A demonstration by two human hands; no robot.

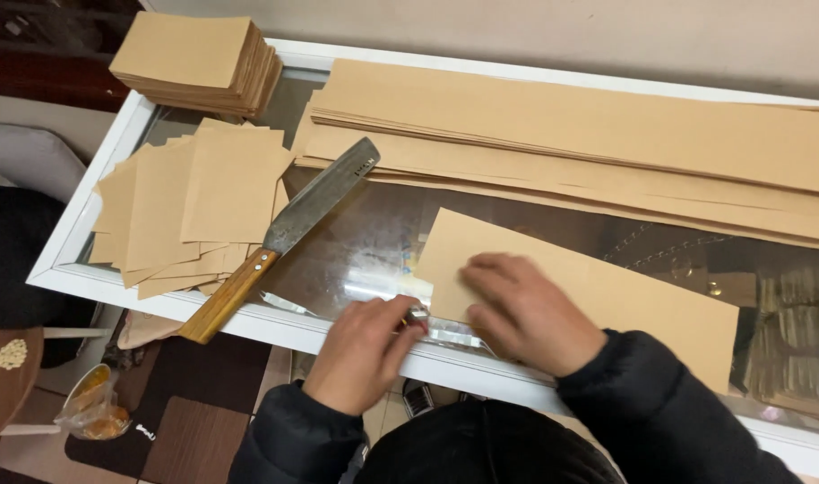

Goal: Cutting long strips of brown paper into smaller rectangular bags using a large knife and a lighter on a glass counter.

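Head view | glass-topped table | brown paper strip lies at its near edge | right hand fingers together, flat on strip: press firmly | left hand clamped on small metal tool at strip's edge: keep it square.

Tan paper strip: long, flat rectangle, kraft-brown, lying on the glass-topped desk near its front edge, angled so the far end runs down to the right. Near-left corner is pinned under the right hand, palm down with its fingers spread on the sheet. Small metal-tipped tool: pinched in the left hand, tip touching the strip's left edge just beside the right hand. Tool mostly hidden, kind unclear.
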